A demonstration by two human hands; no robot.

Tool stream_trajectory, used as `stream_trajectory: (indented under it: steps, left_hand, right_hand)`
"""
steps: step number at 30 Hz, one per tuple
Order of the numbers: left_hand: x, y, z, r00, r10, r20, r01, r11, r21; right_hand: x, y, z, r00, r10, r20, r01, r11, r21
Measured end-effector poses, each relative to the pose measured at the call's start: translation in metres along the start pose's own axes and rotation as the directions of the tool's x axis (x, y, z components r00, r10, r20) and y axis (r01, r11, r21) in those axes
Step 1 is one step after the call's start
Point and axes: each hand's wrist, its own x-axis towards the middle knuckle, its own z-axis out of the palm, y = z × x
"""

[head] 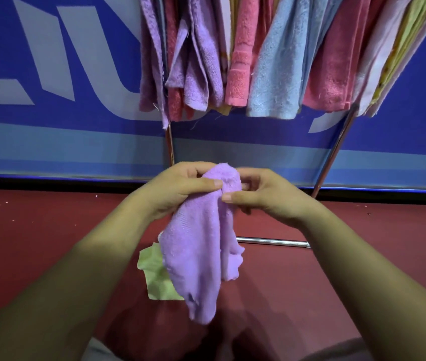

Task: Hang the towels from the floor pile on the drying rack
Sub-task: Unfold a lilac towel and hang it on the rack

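Head view looks down at two hands meeting over a red floor (pixel 37 243), both pinching the bunched top of a lilac towel (pixel 201 246). The left hand (pixel 178 188) clamps it between thumb and curled fingers, and the right hand (pixel 264 196) pinches the same top edge just beside it, thumb forward. The towel hangs limp and folded on itself, clear of the floor. Beneath it lies a pale green towel (pixel 157 274), the only part of the pile that shows. Beyond the hands stands the drying rack (pixel 333 162), its metal legs and foot bar visible, its upper part crowded with hung towels (pixel 271 74) in lilac, pink, blue and cream. The step in hand looks like finding the towel's edge to spread it. Next, the hands would need to draw apart along that edge, lift, and find a free stretch of rail, which is out of sight above.
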Motion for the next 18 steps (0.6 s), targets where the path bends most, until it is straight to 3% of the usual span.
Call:
stream_trajectory:
  steps: [1, 3, 5, 7, 9, 11, 13, 15, 18]
  left_hand:
    - [0.000, -0.001, 0.000, 1.000, -0.017, 0.000, 0.017, 1.000, 0.021]
    - [0.000, 0.000, -0.007, 0.998, -0.058, -0.008, 0.058, 0.985, 0.164]
    - [-0.002, -0.001, -0.017, 0.989, -0.144, -0.011, 0.131, 0.860, 0.493]
    - [-0.004, -0.007, -0.027, 0.977, -0.209, -0.039, 0.190, 0.776, 0.602]
    - [-0.006, -0.013, -0.032, 0.978, -0.188, -0.093, 0.210, 0.872, 0.443]
    - [-0.005, -0.013, -0.033, 0.977, -0.127, -0.173, 0.141, 0.988, 0.070]
    - [0.001, -0.011, -0.036, 0.962, -0.052, -0.267, -0.015, 0.970, -0.244]
    - [0.005, -0.006, -0.033, 0.944, 0.017, -0.331, -0.145, 0.919, -0.367]
    - [0.007, 0.000, -0.016, 0.927, 0.043, -0.372, -0.171, 0.932, -0.319]
  right_hand:
    - [0.000, 0.001, 0.000, 0.999, 0.006, -0.046, -0.008, 0.999, -0.040]
    - [0.002, 0.003, -0.005, 0.984, 0.010, -0.176, 0.000, 0.998, 0.057]
    - [0.002, 0.002, -0.012, 0.957, 0.019, -0.290, 0.049, 0.973, 0.225]
    - [0.002, 0.002, -0.021, 0.921, 0.047, -0.387, 0.086, 0.943, 0.320]
    - [0.002, 0.004, -0.026, 0.889, 0.073, -0.451, 0.088, 0.941, 0.327]
    - [0.001, 0.007, -0.029, 0.881, 0.088, -0.465, 0.058, 0.955, 0.289]
    - [-0.001, 0.008, -0.031, 0.896, 0.089, -0.435, 0.015, 0.973, 0.229]
    - [-0.004, 0.010, -0.033, 0.920, 0.099, -0.379, -0.056, 0.991, 0.123]
    - [-0.006, 0.009, -0.027, 0.966, 0.116, -0.230, -0.119, 0.993, 0.000]
